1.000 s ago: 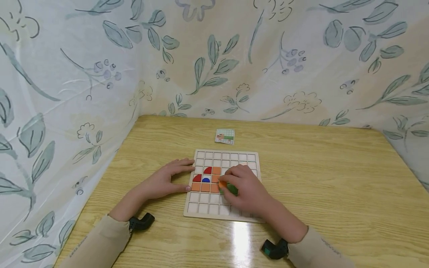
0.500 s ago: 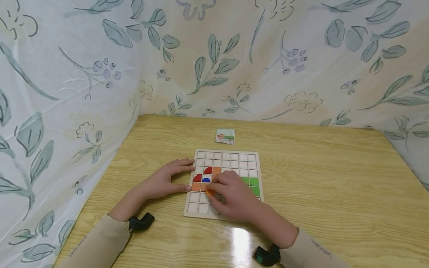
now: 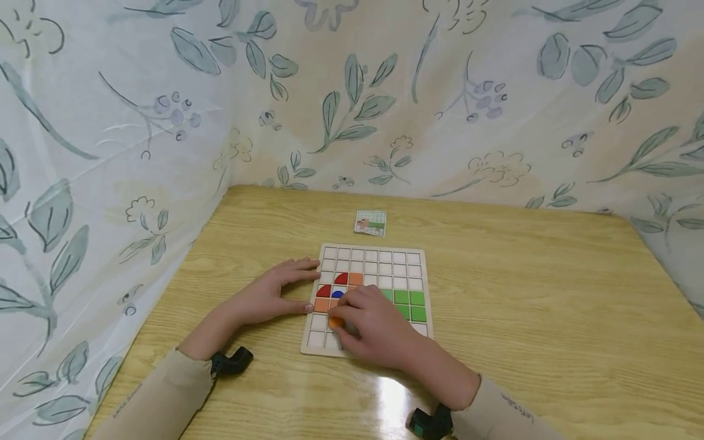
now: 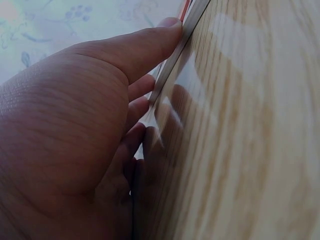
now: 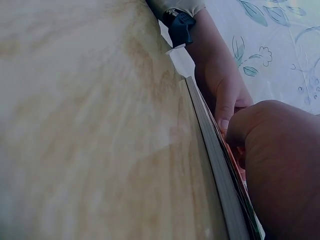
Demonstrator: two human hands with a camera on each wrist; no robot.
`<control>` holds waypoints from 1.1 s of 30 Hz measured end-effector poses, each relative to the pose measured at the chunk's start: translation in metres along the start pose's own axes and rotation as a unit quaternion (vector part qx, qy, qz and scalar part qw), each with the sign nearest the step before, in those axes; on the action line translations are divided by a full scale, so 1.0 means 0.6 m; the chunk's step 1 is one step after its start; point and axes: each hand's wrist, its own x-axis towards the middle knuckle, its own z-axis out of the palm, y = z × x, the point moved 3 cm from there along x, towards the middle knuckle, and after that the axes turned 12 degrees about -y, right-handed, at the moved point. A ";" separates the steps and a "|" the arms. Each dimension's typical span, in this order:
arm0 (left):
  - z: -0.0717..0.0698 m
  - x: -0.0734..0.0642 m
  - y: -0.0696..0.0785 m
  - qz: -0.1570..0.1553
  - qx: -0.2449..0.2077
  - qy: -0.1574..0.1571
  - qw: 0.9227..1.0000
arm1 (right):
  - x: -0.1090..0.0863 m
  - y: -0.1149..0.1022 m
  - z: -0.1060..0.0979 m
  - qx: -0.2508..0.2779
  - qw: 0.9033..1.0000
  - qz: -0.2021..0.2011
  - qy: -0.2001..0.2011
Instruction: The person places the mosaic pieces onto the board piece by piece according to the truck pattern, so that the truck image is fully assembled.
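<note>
In the head view, a wooden grid board [image 3: 379, 256] lies on the table. My left hand [image 3: 269, 296] touches its left edge with straight fingers and thumb. Over the board's lower left cells, my right hand [image 3: 376, 325] pinches a small orange tile [image 3: 335, 322] between thumb and fingers. Red quarter-circle tiles [image 3: 341, 279], a blue half-circle tile [image 3: 338, 294], orange square tiles [image 3: 355, 279] and green square tiles [image 3: 417, 298] sit in the cells. My right hand covers part of the middle rows. The left wrist view shows the left thumb [image 4: 150, 47] against the board's edge.
A small card [image 3: 371, 223] with a printed grid picture lies behind the board on the wooden table [image 3: 528, 293]. Floral cloth [image 3: 440, 122] hangs behind the table and on its left. Black devices [image 3: 233, 362] are strapped at both wrists.
My right hand has moved left across the board with the orange tile between its fingers, uncovering green tiles on the right. My left hand has stayed at the edge.
</note>
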 end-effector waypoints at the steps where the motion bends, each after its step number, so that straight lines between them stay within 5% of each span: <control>1: 0.001 0.000 0.000 0.000 0.000 -0.001 1.000 | 0.000 0.000 0.001 0.001 1.000 0.002 -0.001; 25: 0.003 0.000 -0.001 0.016 0.004 0.006 1.000 | -0.002 0.001 0.003 0.008 1.000 0.007 -0.004; 33: -0.002 -0.010 -0.007 -0.006 -0.073 0.006 0.997 | -0.004 0.002 -0.011 -0.010 1.000 0.023 -0.009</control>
